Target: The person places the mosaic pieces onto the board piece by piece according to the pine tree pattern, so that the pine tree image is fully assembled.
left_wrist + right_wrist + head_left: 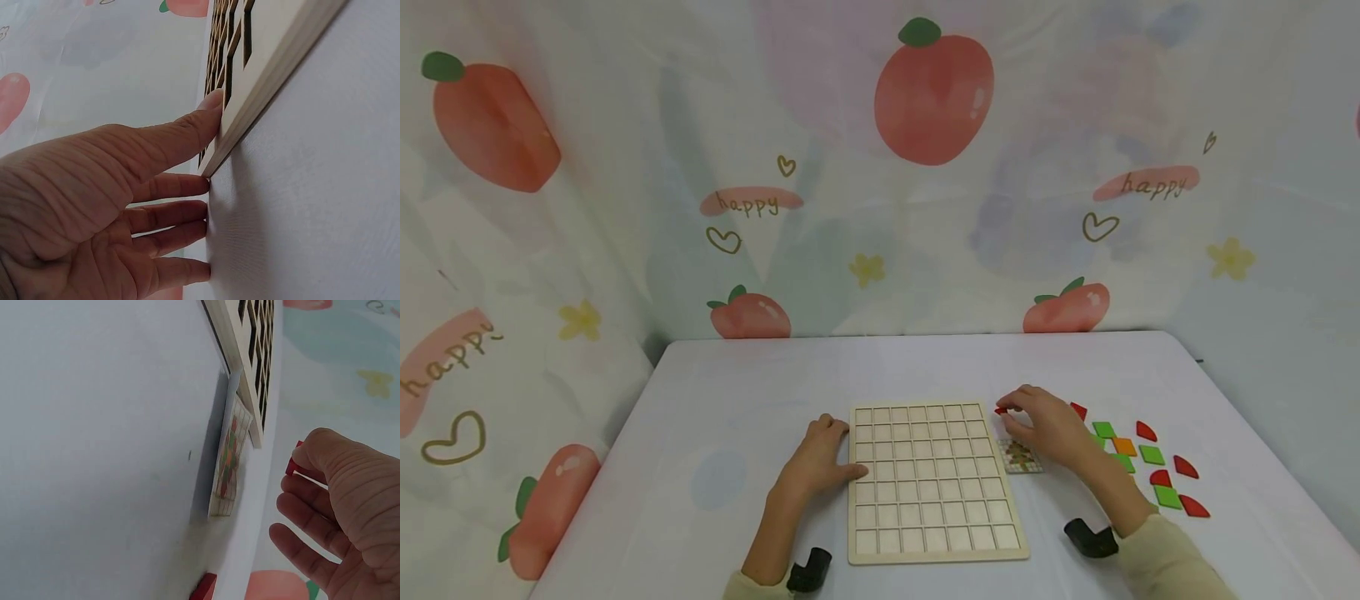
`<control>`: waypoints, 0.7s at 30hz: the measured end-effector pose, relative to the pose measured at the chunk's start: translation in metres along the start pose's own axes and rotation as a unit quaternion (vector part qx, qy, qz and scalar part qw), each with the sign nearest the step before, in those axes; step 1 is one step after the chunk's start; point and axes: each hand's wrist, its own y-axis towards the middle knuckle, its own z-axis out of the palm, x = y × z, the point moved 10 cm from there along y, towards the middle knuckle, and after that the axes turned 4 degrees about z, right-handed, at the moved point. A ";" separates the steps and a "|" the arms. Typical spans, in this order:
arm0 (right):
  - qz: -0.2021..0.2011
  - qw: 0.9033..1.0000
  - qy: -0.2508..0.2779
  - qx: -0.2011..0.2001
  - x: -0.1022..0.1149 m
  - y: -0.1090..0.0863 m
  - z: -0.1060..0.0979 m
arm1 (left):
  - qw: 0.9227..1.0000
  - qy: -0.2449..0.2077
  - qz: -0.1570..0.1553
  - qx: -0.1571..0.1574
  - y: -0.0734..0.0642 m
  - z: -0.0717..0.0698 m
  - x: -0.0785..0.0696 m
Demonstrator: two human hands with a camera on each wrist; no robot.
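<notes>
A pale wooden grid board lies flat on the table. At its left edge, my left hand rests its thumb on the frame, while its straight fingers touch the edge and the tabletop. Past the board's upper right corner, my right hand pinches a small red tile between thumb and index finger; its outline is mostly hidden by the fingers. Under this hand, beside the board's right edge, lies a small pattern card with a coloured figure on a grid.
Loose tiles lie to the right of the board: several red quarter-circles, green squares and an orange square. Black angled pieces show near each wrist. A patterned cloth wall stands behind the white table.
</notes>
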 end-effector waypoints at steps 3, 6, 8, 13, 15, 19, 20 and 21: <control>-0.010 1.000 0.002 0.002 0.008 0.003 0.004 | 1.000 -0.005 -0.001 -0.001 0.000 0.000 -0.001; -0.023 1.000 0.003 -0.004 0.018 0.006 0.008 | 1.000 -0.011 -0.006 0.000 0.000 0.000 -0.001; -0.031 0.999 0.006 -0.008 0.023 0.008 0.011 | 1.000 -0.010 -0.008 0.000 0.000 0.000 0.000; -0.038 0.999 0.011 -0.001 0.038 0.014 0.018 | 1.000 -0.009 -0.013 0.000 0.001 0.001 0.000; -0.039 0.999 0.012 0.008 0.044 0.017 0.022 | 1.000 -0.010 -0.013 0.000 0.001 0.001 0.000; -0.052 0.998 0.017 0.018 0.056 0.022 0.028 | 1.000 -0.010 -0.013 0.002 0.001 0.002 0.000; -0.059 0.998 0.016 0.018 0.059 0.023 0.030 | 1.000 -0.010 -0.013 0.001 0.001 0.002 -0.001; -0.065 0.998 0.016 0.018 0.062 0.024 0.031 | 1.000 -0.010 -0.012 0.002 0.001 0.002 -0.001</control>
